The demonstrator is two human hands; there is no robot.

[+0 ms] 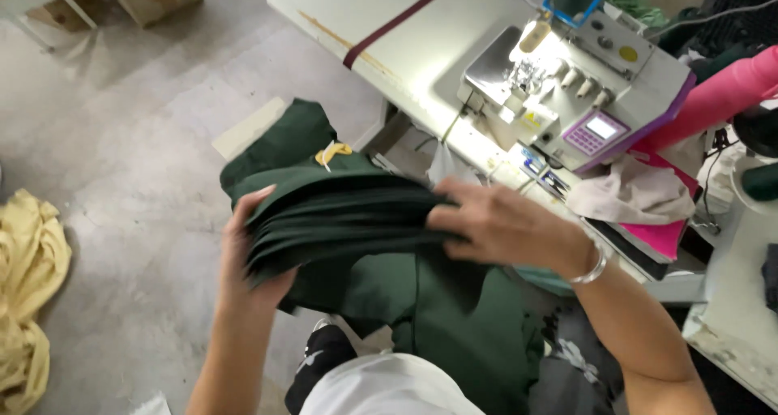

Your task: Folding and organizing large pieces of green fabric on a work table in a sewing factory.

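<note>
Two hands: left point(247, 257), right point(506, 224). One stack of green cloth point(340, 212), one sewing machine point(567, 83), one yellow cloth heap point(28, 293), one bracelet point(596, 265), one counter point(365, 10).

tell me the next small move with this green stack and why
Probably peel the top piece off with the right hand while the left hand keeps the edge pinched. The green stack is held in the air between both hands, its layered edges fanned at the left fingers, and the right hand lies flat on top, near the sewing machine.
</note>
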